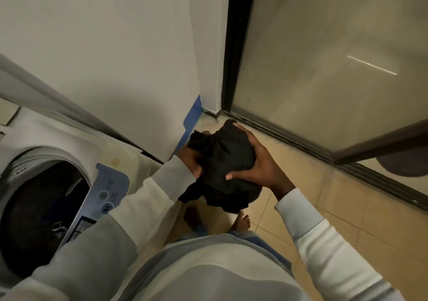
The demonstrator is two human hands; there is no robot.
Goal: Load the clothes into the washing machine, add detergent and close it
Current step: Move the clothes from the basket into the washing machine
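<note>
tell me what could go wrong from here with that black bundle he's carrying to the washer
A loose end of the black clothes dangles below the left hand and right hand; it might slip out onto the tiled floor or get stepped on by the bare feet. The bundle is held off to the side of the washing machine, so part could catch on the drum rim going in.

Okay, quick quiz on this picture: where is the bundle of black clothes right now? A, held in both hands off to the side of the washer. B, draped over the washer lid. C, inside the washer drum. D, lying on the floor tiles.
A: the left hand and right hand clasp the black clothes above the floor, right of the open washer.
</note>
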